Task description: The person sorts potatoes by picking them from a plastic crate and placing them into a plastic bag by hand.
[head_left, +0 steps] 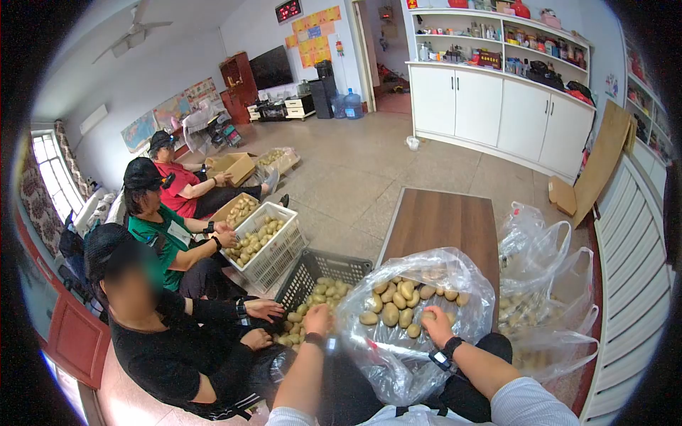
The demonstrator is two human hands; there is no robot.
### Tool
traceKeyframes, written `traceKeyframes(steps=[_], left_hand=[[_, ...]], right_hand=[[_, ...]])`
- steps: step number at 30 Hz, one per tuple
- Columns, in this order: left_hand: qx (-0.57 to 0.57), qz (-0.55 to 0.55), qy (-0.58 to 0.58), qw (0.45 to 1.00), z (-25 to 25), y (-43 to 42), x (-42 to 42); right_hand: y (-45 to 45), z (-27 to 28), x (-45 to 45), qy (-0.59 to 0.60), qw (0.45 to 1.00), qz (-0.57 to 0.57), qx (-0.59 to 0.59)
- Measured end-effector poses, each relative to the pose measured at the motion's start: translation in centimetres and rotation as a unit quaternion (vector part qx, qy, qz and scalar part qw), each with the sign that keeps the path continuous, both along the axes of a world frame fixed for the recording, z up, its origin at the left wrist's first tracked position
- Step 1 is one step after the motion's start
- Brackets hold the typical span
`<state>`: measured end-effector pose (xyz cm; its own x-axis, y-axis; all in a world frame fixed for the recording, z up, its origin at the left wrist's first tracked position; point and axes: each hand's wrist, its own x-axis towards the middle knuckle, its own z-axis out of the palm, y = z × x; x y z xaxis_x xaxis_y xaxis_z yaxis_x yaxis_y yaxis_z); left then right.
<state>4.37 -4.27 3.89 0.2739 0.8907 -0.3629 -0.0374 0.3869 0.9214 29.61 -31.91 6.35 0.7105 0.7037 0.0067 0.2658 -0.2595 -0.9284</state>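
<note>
A clear plastic bag [472, 273] lies open on the near end of the brown table, with many potatoes [391, 314] inside. My right hand [437, 326] is at the bag's right side, its fingers curled round a potato. My left hand [318, 320] is between the bag and a dark crate [289, 287] of potatoes, over the crate's right part; it is slightly blurred and its fingertips are hidden. Beside it on the left, a co-worker's two hands [263, 309] rest at the crate's near edge.
Three co-workers sit along the left, near a white crate [291, 238] and cardboard boxes [234, 167] of potatoes. The brown table [440, 220] extends forward. Plastic bags [543, 284] of potatoes stand on the floor at right, beside a white slatted panel [632, 284].
</note>
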Motion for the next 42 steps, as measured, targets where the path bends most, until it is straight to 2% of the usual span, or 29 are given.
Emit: traceKeyframes(steps=[1, 2, 4, 5, 7, 9, 11, 12, 16, 20, 21, 22, 23, 24, 27, 30, 32, 34, 36, 37, 39, 41, 42], left_hand=[[-0.013, -0.029, -0.007, 0.999, 1.6, -0.9, 0.4], [-0.026, -0.058, -0.014, 0.998, 2.3, -1.3, 0.7], [-0.029, -0.098, -0.016, 0.995, 2.1, -1.3, 1.2], [-0.030, -0.137, -0.020, 0.990, 1.9, -1.3, 1.4], [-0.041, -0.169, -0.027, 0.984, 1.8, -1.6, 1.8], [-0.051, -0.201, -0.034, 0.978, 1.9, -2.1, 2.2], [-0.038, -0.250, -0.006, 0.967, 3.9, -3.4, 2.6], [-0.039, -0.250, -0.006, 0.967, 4.7, -3.9, 2.7], [-0.074, -0.313, -0.010, 0.947, 4.9, -4.5, 3.3], [-0.116, -0.383, -0.076, 0.913, 6.4, -6.0, 3.7], [-0.118, -0.383, -0.076, 0.913, 7.4, -6.2, 3.7], [-0.106, -0.416, -0.018, 0.903, 8.3, -6.2, 3.6], [-0.092, -0.447, 0.040, 0.889, 8.8, -6.2, 3.6], [-0.093, -0.446, 0.040, 0.889, 8.9, -6.1, 3.5], [-0.032, -0.470, 0.055, 0.880, 8.7, -5.7, 3.3], [-0.102, -0.477, 0.040, 0.872, 8.0, -5.5, 3.0], [-0.087, -0.428, 0.059, 0.898, 8.9, -6.0, 2.9], [-0.091, -0.407, 0.037, 0.908, 7.0, -5.0, 2.7], [-0.095, -0.385, 0.013, 0.918, 6.5, -4.3, 2.2], [-0.098, -0.342, -0.013, 0.934, 6.8, -4.0, 1.9], [-0.099, -0.299, -0.039, 0.948, 6.3, -3.3, 1.7], [-0.091, -0.126, -0.090, 0.984, 5.2, -2.6, 1.8], [-0.105, -0.118, -0.101, 0.982, 4.7, -2.2, 1.1]], right_hand=[[0.2, 1.2, -0.5, 0.208, 0.978, -0.015, 0.020], [0.7, -0.3, -0.2, 0.209, 0.978, -0.016, 0.019], [2.4, -3.5, 0.1, 0.297, 0.948, 0.033, 0.106], [2.6, -2.0, -0.8, 0.298, 0.948, 0.033, 0.105], [3.4, 0.4, -2.8, 0.393, 0.912, 0.082, 0.089], [4.4, -0.2, -3.4, 0.387, 0.910, 0.127, 0.082], [5.2, 1.8, -5.2, 0.409, 0.898, 0.145, 0.079], [5.5, 1.9, -5.3, 0.392, 0.897, 0.190, 0.075], [6.4, 4.5, -7.3, 0.423, 0.881, 0.199, 0.069], [7.0, 6.3, -8.4, 0.360, 0.908, 0.216, 0.009], [7.0, 7.2, -8.6, 0.339, 0.916, 0.213, -0.014], [7.1, 7.7, -8.6, 0.340, 0.916, 0.213, -0.015], [7.3, 8.0, -8.5, 0.249, 0.938, 0.238, -0.032], [7.4, 8.1, -8.5, 0.155, 0.951, 0.261, -0.048], [8.3, 3.9, -8.4, 0.089, 0.971, 0.219, -0.035], [8.2, 3.2, -8.2, 0.037, 0.974, 0.220, -0.026], [8.4, 1.1, -7.5, 0.003, 0.975, 0.222, -0.021], [7.9, 0.5, -6.7, -0.033, 0.974, 0.224, -0.015], [6.4, 2.0, -6.1, -0.164, 0.969, 0.184, -0.015], [5.8, 1.9, -5.4, -0.163, 0.969, 0.185, -0.015], [4.5, 1.6, -3.7, -0.322, 0.933, 0.141, -0.082], [3.5, 1.4, -2.7, -0.309, 0.935, 0.122, -0.120], [2.8, 1.2, -2.4, -0.350, 0.924, 0.088, -0.127]])
